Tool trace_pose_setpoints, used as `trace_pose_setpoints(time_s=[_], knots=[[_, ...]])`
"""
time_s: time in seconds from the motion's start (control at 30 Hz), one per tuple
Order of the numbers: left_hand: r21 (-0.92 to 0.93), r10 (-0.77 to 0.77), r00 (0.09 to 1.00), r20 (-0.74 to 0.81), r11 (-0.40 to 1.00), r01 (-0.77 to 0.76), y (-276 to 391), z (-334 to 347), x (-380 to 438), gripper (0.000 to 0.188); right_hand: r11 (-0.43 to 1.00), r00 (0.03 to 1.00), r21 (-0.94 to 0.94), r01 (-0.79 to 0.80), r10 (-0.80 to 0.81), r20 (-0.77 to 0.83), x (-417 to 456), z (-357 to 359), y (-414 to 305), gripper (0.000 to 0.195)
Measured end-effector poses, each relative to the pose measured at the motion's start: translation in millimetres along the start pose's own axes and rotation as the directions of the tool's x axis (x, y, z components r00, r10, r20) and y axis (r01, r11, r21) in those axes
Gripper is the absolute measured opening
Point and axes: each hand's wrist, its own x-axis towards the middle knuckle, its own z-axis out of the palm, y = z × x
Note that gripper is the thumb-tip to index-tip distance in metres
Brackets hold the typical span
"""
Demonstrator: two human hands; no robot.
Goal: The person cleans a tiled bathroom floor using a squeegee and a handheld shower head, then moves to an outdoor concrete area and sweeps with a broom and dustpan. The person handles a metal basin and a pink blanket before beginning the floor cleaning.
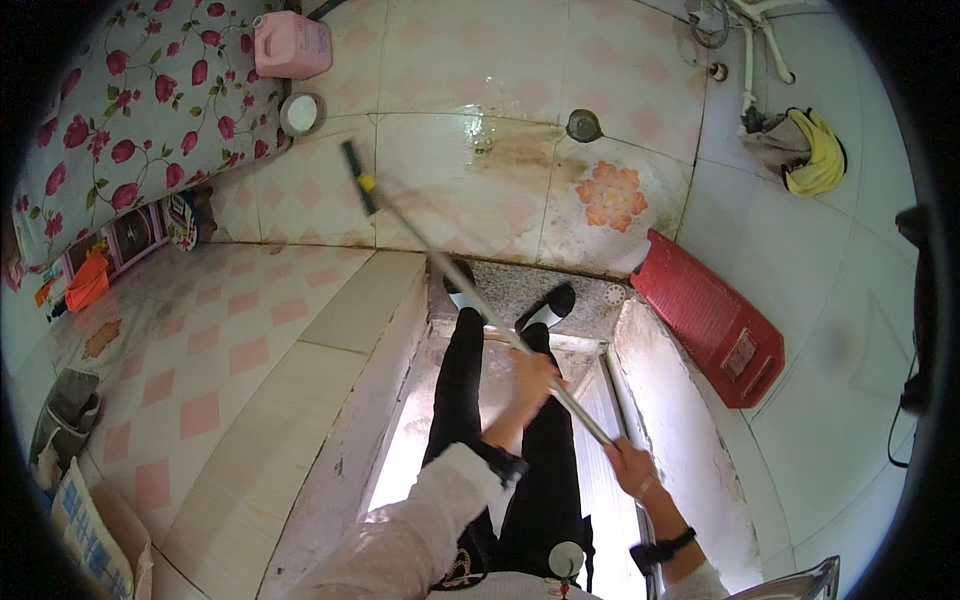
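Note:
A long metal pole (444, 262) runs from low right to upper left. My left hand (531, 377) grips its middle, and my right hand (631, 466) holds it near the lower end. At the far end, a narrow dark green brush or squeegee head (358, 178) with a yellow joint is over the pale tiled floor; whether it touches is unclear. Right of that head, wet spots and a brown stain (517, 154) show on the tiles, beside a round floor drain (583, 126).
A red plastic board (709, 322) leans against the right wall. Pink jug (294, 45) and white bowl (301, 114) are by the floral cloth (150, 97). Pipes (748, 67) and a yellow-and-grey cloth (814, 154) are at upper right. My feet stand on a speckled stone sill (499, 289).

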Motion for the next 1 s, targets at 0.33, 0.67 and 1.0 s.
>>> trace_pose_setpoints(time_s=[0.33, 0.67, 1.0], knots=[[0.382, 0.060, 0.949, -0.308, 0.922, 0.066, 47.4, -93.1, 119.6, 0.024, 0.997, 0.996, -0.071, 0.027, -0.021, 0.083, 94.5, 56.0, -20.8, 0.039], [0.470, -0.272, 0.648, 0.712, -0.502, -0.727, -76.7, 148.3, 11.5, 0.040, 0.953, 0.931, 0.148, -0.263, 0.291, -0.221, -111.4, -32.3, 136.0, 0.028], [0.323, 0.173, 0.985, 0.018, 0.931, -0.170, 47.1, 62.1, 16.9, 0.033, 0.986, 0.984, 0.154, -0.055, 0.080, -0.158, -44.9, -6.5, 9.4, 0.027]])
